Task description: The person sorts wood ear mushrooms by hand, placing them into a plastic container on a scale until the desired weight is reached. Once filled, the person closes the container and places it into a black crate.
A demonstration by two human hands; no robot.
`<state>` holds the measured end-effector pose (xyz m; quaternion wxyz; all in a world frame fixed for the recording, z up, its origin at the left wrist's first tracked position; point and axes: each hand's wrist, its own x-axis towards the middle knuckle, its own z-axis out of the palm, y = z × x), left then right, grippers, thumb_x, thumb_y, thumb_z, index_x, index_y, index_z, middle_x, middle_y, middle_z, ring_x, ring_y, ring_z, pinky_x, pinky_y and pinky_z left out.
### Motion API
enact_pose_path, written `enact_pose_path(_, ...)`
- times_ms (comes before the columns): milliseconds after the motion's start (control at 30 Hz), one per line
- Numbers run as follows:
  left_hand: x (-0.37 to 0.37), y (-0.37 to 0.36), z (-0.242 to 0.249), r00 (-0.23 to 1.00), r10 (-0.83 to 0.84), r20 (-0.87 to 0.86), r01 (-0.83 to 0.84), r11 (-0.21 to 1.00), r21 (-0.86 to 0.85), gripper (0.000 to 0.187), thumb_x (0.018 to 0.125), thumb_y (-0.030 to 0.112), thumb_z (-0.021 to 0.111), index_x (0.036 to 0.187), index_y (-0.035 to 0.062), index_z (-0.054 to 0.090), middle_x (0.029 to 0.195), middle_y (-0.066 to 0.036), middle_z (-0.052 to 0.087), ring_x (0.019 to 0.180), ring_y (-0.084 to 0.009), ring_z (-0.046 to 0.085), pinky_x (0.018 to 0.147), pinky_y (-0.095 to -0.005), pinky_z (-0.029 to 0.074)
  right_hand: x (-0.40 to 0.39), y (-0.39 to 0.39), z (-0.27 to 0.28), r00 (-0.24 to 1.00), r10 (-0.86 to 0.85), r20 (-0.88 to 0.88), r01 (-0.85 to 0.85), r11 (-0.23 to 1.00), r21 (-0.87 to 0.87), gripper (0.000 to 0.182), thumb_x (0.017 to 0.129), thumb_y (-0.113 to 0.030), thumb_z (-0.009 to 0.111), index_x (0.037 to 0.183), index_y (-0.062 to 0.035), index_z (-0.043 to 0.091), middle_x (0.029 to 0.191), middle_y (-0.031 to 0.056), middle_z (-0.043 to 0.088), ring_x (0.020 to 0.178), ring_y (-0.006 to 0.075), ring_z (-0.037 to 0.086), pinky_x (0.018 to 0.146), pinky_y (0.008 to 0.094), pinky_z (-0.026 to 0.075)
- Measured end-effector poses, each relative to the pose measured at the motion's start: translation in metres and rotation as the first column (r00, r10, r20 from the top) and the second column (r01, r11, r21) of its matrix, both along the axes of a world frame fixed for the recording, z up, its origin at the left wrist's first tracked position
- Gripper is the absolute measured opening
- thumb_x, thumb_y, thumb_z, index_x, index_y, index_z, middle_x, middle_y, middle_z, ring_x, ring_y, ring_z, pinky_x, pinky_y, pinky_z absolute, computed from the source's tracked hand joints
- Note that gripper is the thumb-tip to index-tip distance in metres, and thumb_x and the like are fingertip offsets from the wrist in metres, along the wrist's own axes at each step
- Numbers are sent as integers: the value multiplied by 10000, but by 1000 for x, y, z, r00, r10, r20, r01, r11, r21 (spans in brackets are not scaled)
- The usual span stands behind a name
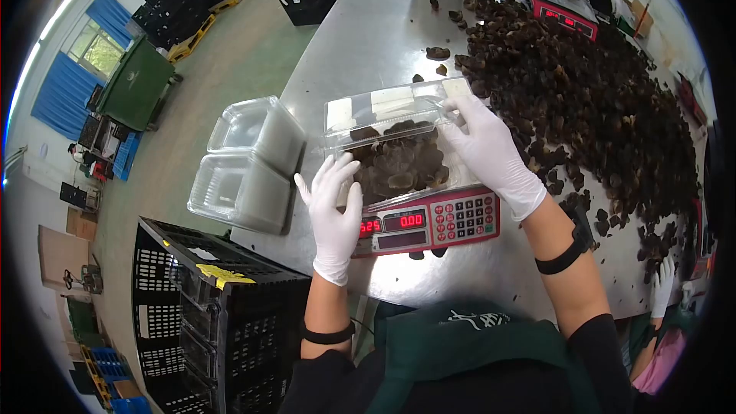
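Note:
A clear plastic clamshell box (464, 175) filled with dark brown wood ear mushrooms (402, 162) rests on a red digital scale (429, 222). Its transparent lid (391, 105) stands raised at the far side. My right hand (494, 149), in a white glove, pinches the lid's right edge between thumb and fingers. At the box's near left corner is my left hand (335, 218), also gloved, with its fingers spread apart. The scale's red display reads 0.00 in one window, and my left hand partly covers another.
Stacked empty clear boxes (249, 161) stand at the table's left edge. A large heap of loose mushrooms (575, 92) covers the right side. Black crates (222, 322) sit at lower left. Another scale (560, 8) and co-workers' gloved hands (664, 285) appear at the right.

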<state>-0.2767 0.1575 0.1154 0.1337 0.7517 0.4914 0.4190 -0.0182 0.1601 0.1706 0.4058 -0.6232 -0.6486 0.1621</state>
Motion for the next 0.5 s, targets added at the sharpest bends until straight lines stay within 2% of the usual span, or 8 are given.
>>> enact_pose_path(67, -1, -1, -4, 998, 35, 46, -37, 999, 35, 317, 890, 45, 617, 1190, 121, 683, 1251, -61, 674, 1323, -284, 525, 1214, -606, 53, 0, -1, 2, 1000, 14, -7, -14, 997, -78, 313, 953, -240, 650, 1191, -42, 605, 980, 148, 648, 860, 258, 631, 794, 358, 510)
enact_pose_path(167, 4, 2, 1, 994, 88, 67, -95, 989, 114, 291, 906, 55, 591, 1182, 92, 678, 1264, -72, 669, 1316, -294, 524, 1212, -607, 51, -1, 1, 1, 999, 30, -18, -30, 1000, -1, 274, 956, -251, 645, 1138, -46, 627, 989, 168, 689, 840, 296, 683, 750, 382, 529)
enact_pose_path(233, 10, 3, 11, 976, 67, -210, -58, 997, 49, 272, 921, 86, 595, 1180, 90, 677, 1262, -86, 669, 1330, -309, 505, 1210, -611, 46, 0, 1, 1, 998, 13, -55, -16, 999, -46, 265, 958, -238, 639, 1142, -47, 628, 1011, 162, 691, 843, 280, 681, 757, 375, 528)
enact_pose_path(267, 11, 5, 7, 940, 39, -338, -26, 999, 43, 277, 931, 117, 608, 1200, 94, 673, 1244, -94, 677, 1345, -317, 485, 1209, -616, 38, 2, 1, -3, 999, 31, -31, -30, 999, 25, 271, 959, -235, 638, 1156, -49, 627, 1014, 160, 692, 849, 271, 684, 763, 370, 527)
enact_pose_path(300, 12, 4, 8, 932, 56, -358, -26, 996, 89, 259, 936, 134, 619, 1184, 100, 685, 1225, -90, 691, 1327, -315, 506, 1212, -609, 31, 2, 1, -3, 999, 30, -32, -29, 999, 28, 271, 959, -235, 638, 1156, -49, 627, 1014, 160, 692, 849, 271, 684, 763, 370, 527)
enact_pose_path(433, 0, -5, 11, 999, 21, -34, -18, 995, 97, 232, 911, 82, 623, 1130, 85, 701, 1175, -81, 709, 1248, -304, 576, 1218, -582, 115, 4, -7, 2, 996, 42, -74, -48, 996, -77, 279, 945, -188, 634, 1186, -49, 632, 1071, 157, 684, 920, 282, 679, 814, 361, 530)
enact_pose_path(467, -7, -8, 10, 999, 34, 27, -37, 995, 95, 242, 904, 21, 602, 1123, 65, 696, 1197, -106, 700, 1208, -291, 598, 1209, -556, 198, 5, -9, 3, 996, 58, -74, -65, 993, -97, 292, 941, -158, 624, 1211, -50, 633, 1098, 155, 679, 957, 290, 670, 843, 361, 528)
enact_pose_path(500, -13, -9, 2, 983, 60, 172, -72, 995, 63, 253, 900, 5, 597, 1135, 39, 685, 1156, -127, 685, 1145, -282, 614, 1146, -483, 337, 6, -12, -2, 995, 57, -77, -64, 993, -95, 292, 941, -158, 624, 1211, -50, 633, 1098, 155, 679, 957, 290, 670, 843, 361, 528)
